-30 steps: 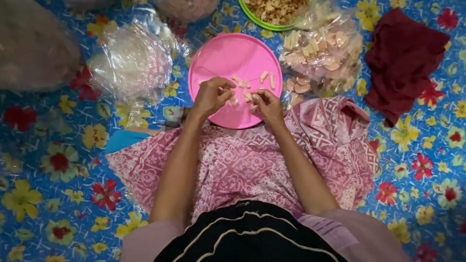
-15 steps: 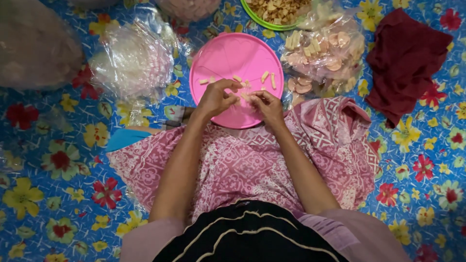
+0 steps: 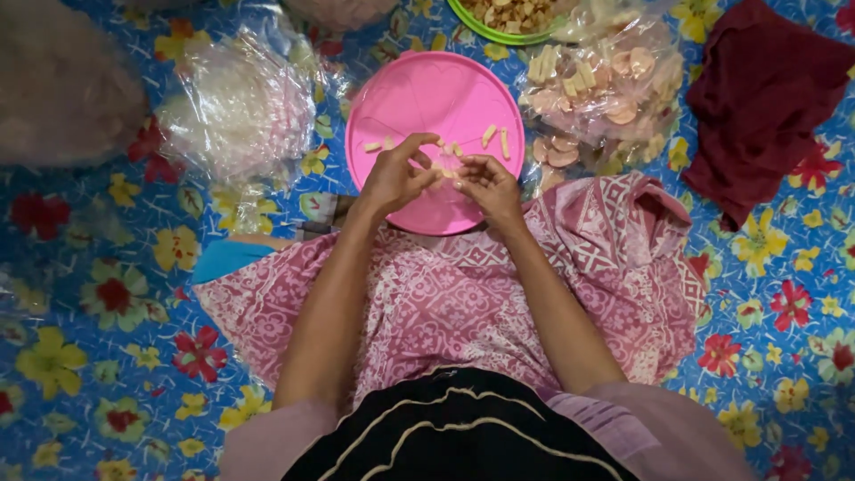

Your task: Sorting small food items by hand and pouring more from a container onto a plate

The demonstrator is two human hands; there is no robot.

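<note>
Both hands meet over the near half of the pink plate [image 3: 419, 89], fingertips pinched together on a small pale snack piece [image 3: 448, 169]. The left hand [image 3: 392, 178] curls in from one side, the right hand [image 3: 488, 183] from the other, thumbs nearly touching. More pale sticks [image 3: 495, 138] lie scattered on the plate beyond the fingers. The plate rests on the flowered blue mat [image 3: 89, 338], just past the patterned pink cloth [image 3: 445, 294] over the lap. A clear bag of crackers [image 3: 592, 98] sits right beside it.

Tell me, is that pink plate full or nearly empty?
Nearly empty: the pink plate shows mostly bare surface, with only a few pale sticks near the hands.
</note>
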